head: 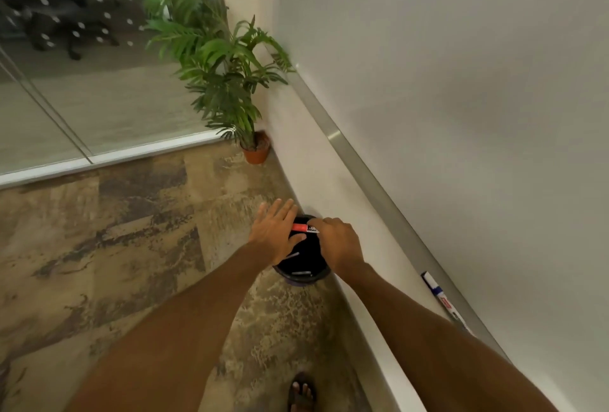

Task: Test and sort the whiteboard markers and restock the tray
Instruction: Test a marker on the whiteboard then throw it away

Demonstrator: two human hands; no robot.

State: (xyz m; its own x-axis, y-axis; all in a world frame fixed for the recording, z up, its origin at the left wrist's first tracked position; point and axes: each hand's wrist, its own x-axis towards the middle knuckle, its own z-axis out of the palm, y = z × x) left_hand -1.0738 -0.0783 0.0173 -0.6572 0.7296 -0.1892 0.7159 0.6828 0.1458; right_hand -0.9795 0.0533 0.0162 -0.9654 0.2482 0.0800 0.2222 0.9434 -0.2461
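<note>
A black bin [301,266] stands on the floor against the wall, with a few markers lying inside it. Above its mouth my right hand [339,241] grips a red-capped marker [304,228], held about level. My left hand [275,233] is flat and spread beside the red cap, fingers apart, holding nothing. On the whiteboard's metal tray [379,194] at the right lie a blue-and-white marker [433,286] and, just below it, another marker [456,314] partly hidden by my right arm.
The whiteboard [461,81] fills the right side. A potted palm [227,81] stands in the corner by a glass partition [82,65]. The floor is patterned carpet [115,246]. A sandalled foot [301,393] shows at the bottom.
</note>
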